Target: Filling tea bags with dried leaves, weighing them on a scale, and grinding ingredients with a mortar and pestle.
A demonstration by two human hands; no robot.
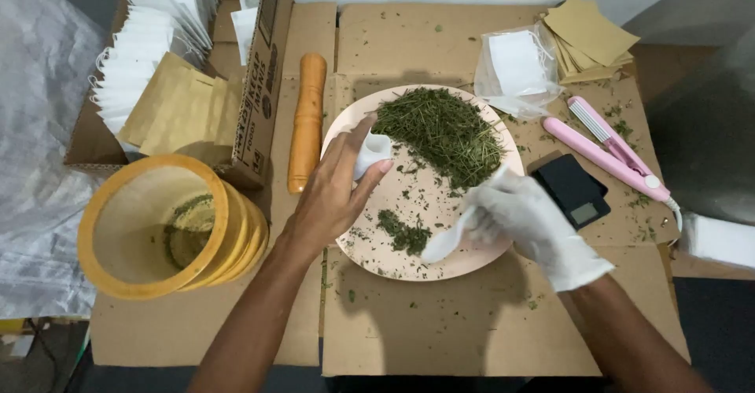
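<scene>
Flattened cardboard covers your surface (pixel 440 338), flecked with green crumbs. Your bare left hand (pixel 334 192) hovers over the pink plate (pixel 472 263), its fingers (pixel 358 137) pinching a small white bag (pixel 371 153) above the plate's left side. Your gloved right hand (pixel 531 220) has its fingers closed around a white spoon (pixel 444 241), whose bowl rests on the plate beside a small clump of dried herbs (pixel 403 232). A larger herb heap (pixel 440 133) fills the plate's far half. To the right lie a black pocket scale (pixel 572 190) and a pink sealer (pixel 609 153); left, a wooden pestle (pixel 307 121) and yellow mortar (pixel 157 224).
</scene>
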